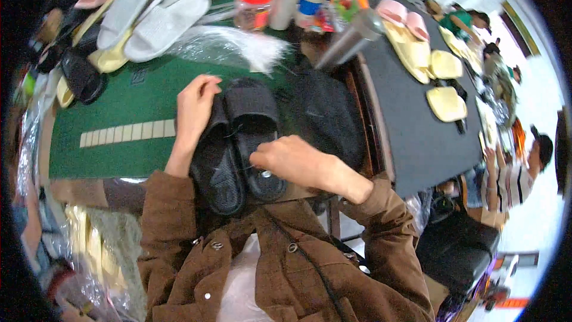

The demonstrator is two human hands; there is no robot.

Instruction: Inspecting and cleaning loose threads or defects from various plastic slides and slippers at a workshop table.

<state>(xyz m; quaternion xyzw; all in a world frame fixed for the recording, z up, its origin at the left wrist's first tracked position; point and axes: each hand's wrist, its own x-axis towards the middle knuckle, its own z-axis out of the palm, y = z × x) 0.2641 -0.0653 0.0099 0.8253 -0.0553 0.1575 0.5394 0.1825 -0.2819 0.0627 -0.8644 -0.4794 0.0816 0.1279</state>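
A pair of black slide sandals lies before me, toes away: a left slide (218,173) and a right slide (253,107), side by side. My left hand (195,110) is over the upper strap area of the left slide, its fingertips pinched together. What they hold, if anything, is too small to make out. Above the footbed of the right slide, my right hand (292,160) is closed with its fingers curled in. A thin pale line shows by its fingertips, but I cannot tell what it is. A small white spot shows on the footbed below.
Beyond the slides lies a bundle of transparent plastic strands (238,45) on the green mat (113,161). A strip of beige labels (128,133) is at left. Grey slides (170,27), a red-lidded jar (253,9) and a steel flask (351,39) stand farther back. People sit at right.
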